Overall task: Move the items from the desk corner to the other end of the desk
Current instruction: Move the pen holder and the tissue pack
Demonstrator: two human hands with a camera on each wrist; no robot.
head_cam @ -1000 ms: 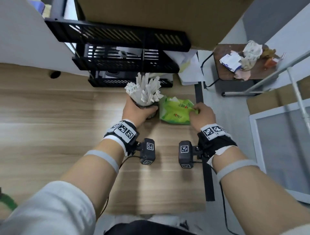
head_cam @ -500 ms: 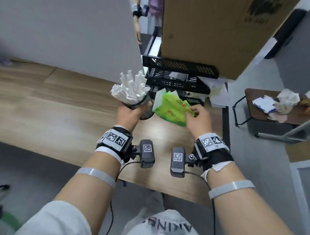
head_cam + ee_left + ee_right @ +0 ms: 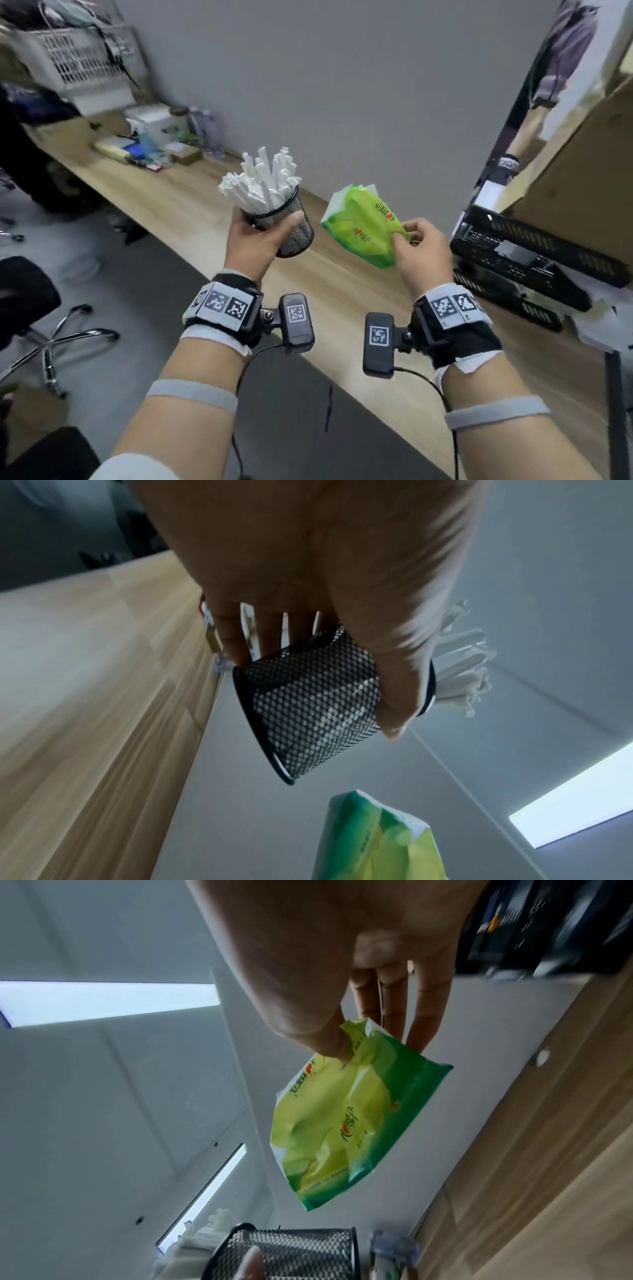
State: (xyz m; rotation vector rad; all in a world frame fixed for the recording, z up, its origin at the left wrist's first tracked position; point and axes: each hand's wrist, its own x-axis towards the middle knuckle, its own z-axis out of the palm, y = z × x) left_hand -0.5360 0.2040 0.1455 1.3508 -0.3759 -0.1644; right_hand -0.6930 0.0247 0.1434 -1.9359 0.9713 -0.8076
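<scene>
My left hand [image 3: 260, 236] grips a black mesh cup [image 3: 294, 228] stuffed with white paper-wrapped straws [image 3: 263, 181], held in the air above the wooden desk [image 3: 191, 205]. In the left wrist view the thumb and fingers wrap the mesh cup [image 3: 315, 704]. My right hand [image 3: 416, 246] pinches the near end of a green tissue pack [image 3: 366, 226], which hangs tilted just right of the cup. The right wrist view shows thumb and fingers pinching the crumpled corner of the tissue pack [image 3: 342, 1123], with the mesh cup [image 3: 287, 1256] below it.
Black stacked paper trays [image 3: 527, 253] and a large cardboard box [image 3: 582, 144] stand on the desk at the right. At the desk's far left end lie boxes, a jar and papers [image 3: 154, 137]. An office chair base [image 3: 51, 342] stands on the floor at left.
Both hands lifted the cup and the tissue pack off the desk corner beside the trays. The view has swung left along the desk toward its far end.
</scene>
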